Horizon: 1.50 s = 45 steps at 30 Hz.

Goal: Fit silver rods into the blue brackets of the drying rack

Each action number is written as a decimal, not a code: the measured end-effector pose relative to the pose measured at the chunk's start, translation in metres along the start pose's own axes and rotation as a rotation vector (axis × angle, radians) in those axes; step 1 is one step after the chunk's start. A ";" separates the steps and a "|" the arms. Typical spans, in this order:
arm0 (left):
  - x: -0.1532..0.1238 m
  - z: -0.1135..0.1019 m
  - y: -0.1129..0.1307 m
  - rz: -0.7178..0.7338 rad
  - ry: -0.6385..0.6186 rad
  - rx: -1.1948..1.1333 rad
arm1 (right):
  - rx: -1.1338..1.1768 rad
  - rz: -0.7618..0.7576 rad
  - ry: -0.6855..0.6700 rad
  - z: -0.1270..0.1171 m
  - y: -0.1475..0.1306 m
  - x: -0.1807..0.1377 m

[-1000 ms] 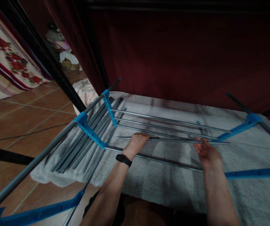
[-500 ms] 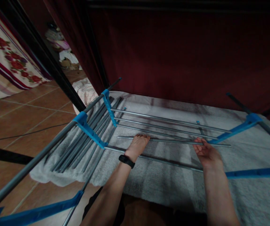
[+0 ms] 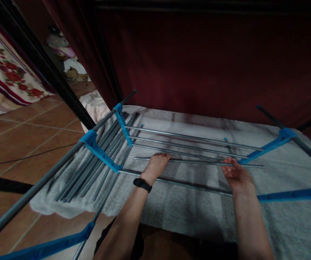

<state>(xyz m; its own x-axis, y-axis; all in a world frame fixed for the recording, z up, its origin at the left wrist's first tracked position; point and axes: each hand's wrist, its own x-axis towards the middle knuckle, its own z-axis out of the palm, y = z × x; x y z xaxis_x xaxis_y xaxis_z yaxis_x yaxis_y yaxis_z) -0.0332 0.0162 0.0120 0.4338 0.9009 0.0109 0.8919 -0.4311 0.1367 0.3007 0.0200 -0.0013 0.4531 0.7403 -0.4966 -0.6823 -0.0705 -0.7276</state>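
Observation:
My left hand [image 3: 155,166] and my right hand [image 3: 235,173] both grip one loose grey metal rod [image 3: 195,161], held level above a grey towel [image 3: 188,206]. The rod lies between two blue plastic side bars: the left one [image 3: 122,124] and the right one [image 3: 266,146]. Three grey rods [image 3: 188,138] span those bars just beyond it, and another rod [image 3: 177,183] crosses under my wrists. My left wrist wears a black band [image 3: 142,184].
A bundle of spare grey rods [image 3: 95,164] lies on the towel to the left. Long grey frame tubes [image 3: 36,184] with blue joints run along both sides. A dark red curtain [image 3: 198,57] hangs behind; brown floor tiles [image 3: 22,137] and floral cloth [image 3: 6,68] lie left.
The view has drifted slightly, so everything sits a little left. Both hands keep their hold on the rod, which stays almost where it was.

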 end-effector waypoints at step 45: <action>-0.005 -0.015 -0.043 -0.256 -0.061 0.004 | 0.083 -0.223 0.068 0.000 -0.002 -0.005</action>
<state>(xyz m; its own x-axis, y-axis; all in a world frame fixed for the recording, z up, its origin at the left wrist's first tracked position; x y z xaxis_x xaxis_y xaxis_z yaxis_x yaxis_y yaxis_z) -0.0761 0.0310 0.0209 0.2006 0.9761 -0.0831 0.9741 -0.1897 0.1232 0.2996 0.0170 0.0023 0.6335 0.6843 -0.3612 -0.6049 0.1469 -0.7826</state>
